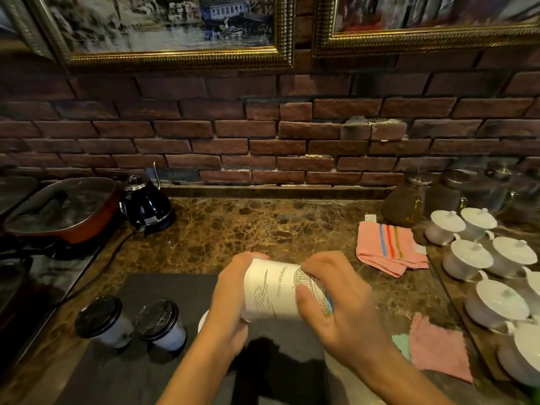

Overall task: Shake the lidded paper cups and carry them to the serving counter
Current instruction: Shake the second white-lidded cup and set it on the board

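Nearest us, our right hand and left hand hold one cup between them, lifted above the dark mat on the table. The cup lies on its side, long axis running left to right. The left hand caps one end, the right hand covers the other, its fingers curled and pressing the wall; which end bears the lid we cannot tell. We judge this the shake, and the grip must stay on both ends. Two more cups stand upright with black lids on the mat, lower left, well apart from the hands and nearer the left hand. No serving counter shows.
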